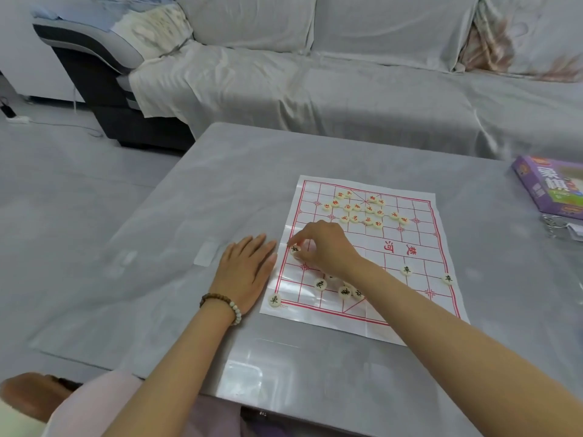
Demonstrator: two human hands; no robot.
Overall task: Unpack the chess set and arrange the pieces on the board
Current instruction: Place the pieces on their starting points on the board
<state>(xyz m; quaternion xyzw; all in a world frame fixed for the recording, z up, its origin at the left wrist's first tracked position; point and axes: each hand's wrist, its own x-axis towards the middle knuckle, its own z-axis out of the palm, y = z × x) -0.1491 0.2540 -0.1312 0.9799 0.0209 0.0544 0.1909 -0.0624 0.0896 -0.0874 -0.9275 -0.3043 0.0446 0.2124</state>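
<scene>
Nearby, purple box (549,187) at tabletop's (252,171) right edge; right hand (325,247) pinched cream, black-lettered piece (295,248) on board's (419,234) left edge; left hand (244,269) lay flat alongside.

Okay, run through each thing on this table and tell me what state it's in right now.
Board: unfolded, lying flat on the table.
Red pieces: loose cluster at the far end, not arranged.
Black piece: pinched by the right hand at the board's left edge.
Left hand: flat, palm down beside the board.
Purple box: lying on the table at right; open or closed unclear.
</scene>
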